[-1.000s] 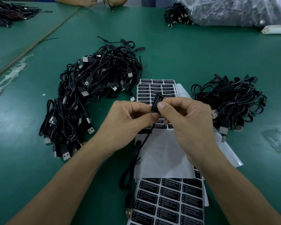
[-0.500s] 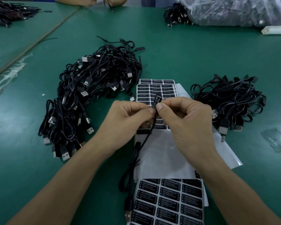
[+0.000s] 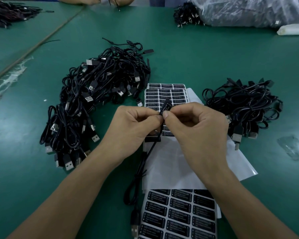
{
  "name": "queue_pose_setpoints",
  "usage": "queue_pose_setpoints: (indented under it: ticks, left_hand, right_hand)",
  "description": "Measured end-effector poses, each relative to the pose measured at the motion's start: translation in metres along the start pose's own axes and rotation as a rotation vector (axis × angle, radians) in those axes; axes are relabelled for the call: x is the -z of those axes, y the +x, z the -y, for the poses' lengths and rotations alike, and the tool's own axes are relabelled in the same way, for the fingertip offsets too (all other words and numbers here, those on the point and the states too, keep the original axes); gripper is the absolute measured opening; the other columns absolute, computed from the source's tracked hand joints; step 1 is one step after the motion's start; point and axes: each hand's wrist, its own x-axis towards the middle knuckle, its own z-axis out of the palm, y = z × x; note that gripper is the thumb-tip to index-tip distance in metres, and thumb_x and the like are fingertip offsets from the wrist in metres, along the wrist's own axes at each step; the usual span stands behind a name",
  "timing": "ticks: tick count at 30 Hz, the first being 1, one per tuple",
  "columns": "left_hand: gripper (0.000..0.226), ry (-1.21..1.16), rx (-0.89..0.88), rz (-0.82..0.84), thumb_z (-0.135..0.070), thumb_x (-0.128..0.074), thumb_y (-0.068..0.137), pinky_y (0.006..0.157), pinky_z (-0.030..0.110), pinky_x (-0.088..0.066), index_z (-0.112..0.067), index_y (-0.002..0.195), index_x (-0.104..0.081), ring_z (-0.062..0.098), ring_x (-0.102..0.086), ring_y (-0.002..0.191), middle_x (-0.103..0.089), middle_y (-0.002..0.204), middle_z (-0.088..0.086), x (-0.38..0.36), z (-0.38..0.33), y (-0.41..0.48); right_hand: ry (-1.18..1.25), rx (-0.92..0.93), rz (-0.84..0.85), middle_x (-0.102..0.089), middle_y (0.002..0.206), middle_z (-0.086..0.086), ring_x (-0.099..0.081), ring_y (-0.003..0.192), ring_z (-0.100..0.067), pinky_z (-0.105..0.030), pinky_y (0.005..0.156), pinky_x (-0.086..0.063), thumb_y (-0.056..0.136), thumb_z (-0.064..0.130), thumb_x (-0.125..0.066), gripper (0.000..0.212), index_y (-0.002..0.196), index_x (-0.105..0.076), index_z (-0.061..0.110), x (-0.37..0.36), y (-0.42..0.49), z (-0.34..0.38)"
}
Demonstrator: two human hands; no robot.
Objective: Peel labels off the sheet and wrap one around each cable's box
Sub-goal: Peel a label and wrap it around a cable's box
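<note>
Since half a second ago the small black box point(image 3: 165, 106) has come back up out of the pinch, so more of it shows above the thumbs; the hands have hardly shifted.

The left hand point(image 3: 133, 128) and right hand point(image 3: 197, 128) meet over the middle of the desk point(image 3: 197, 57). The fingers point(image 3: 166, 115) of both are curled in, thumb against forefinger, and both pinch the lower end of the box. The box is tilted, upper end leaning right, with pale print on its face. It is held above the far label sheet point(image 3: 164, 94). Its cable point(image 3: 141, 169) drops between the wrists and loops on the desk, ending in a USB plug point(image 3: 134, 228) at the bottom edge.

A bare backing sheet point(image 3: 171, 166) lies under the hands. A near label sheet point(image 3: 179, 214), rows of black labels, lies below it.

There are 2 piles of black cables, a large left pile point(image 3: 97, 104) and a smaller right pile point(image 3: 243, 104). A plastic bag point(image 3: 248, 11) sits at the far right edge.
</note>
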Motion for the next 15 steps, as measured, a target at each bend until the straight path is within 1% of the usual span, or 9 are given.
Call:
queue_pose_setpoints:
  ticks: [3,6,11,14,15]
  left_hand:
    - [0.024,0.004,-0.004,0.008,0.002,-0.065,0.09,0.057,0.016,-0.045,-0.008,0.071,-0.077,0.009,-0.053,0.058,-0.063,0.059,0.001,-0.0002,0.0,-0.0002]
    - [0.029,0.007,-0.011,0.012,0.002,-0.065,0.091,0.057,0.016,-0.045,-0.012,0.068,-0.076,0.008,-0.052,0.057,-0.062,0.057,-0.001,0.0003,0.001,0.0002]
    - [0.025,0.013,-0.02,0.025,0.001,-0.065,0.092,0.059,0.018,-0.045,-0.009,0.072,-0.077,0.008,-0.053,0.059,-0.063,0.06,-0.001,0.0014,0.0015,0.0012]
    - [0.027,0.023,-0.024,0.041,0.001,-0.064,0.092,0.06,0.018,-0.046,-0.011,0.072,-0.076,0.007,-0.053,0.06,-0.062,0.059,-0.001,0.0025,0.0017,0.0019]
    - [0.026,0.031,-0.029,0.048,0.0,-0.065,0.093,0.06,0.02,-0.045,-0.01,0.071,-0.076,0.01,-0.052,0.061,-0.061,0.059,0.004,0.0026,0.0018,0.0021]
  right_hand:
    - [0.038,-0.037,-0.034,-0.072,0.076,0.01,-0.07,0.071,-0.009,-0.016,0.065,-0.054,0.079,0.018,-0.085,0.019,0.085,-0.07,0.028,0.0024,0.0018,-0.0009]
    - [0.063,-0.062,-0.042,-0.073,0.077,0.007,-0.071,0.071,-0.011,-0.017,0.065,-0.054,0.076,0.021,-0.087,0.025,0.091,-0.068,0.027,0.0038,0.0031,-0.0022]
    - [0.093,-0.093,-0.004,-0.075,0.079,0.011,-0.072,0.073,-0.008,-0.016,0.067,-0.054,0.079,0.02,-0.085,0.028,0.102,-0.071,0.026,0.0024,0.0058,-0.0059]
    - [0.115,-0.111,0.034,-0.076,0.082,0.009,-0.073,0.077,-0.009,-0.019,0.071,-0.056,0.081,0.02,-0.083,0.026,0.105,-0.073,0.025,0.003,0.0086,-0.0089]
    - [0.129,-0.12,0.052,-0.077,0.083,0.006,-0.074,0.078,-0.012,-0.022,0.072,-0.057,0.081,0.02,-0.082,0.025,0.105,-0.074,0.023,0.003,0.0094,-0.0096]
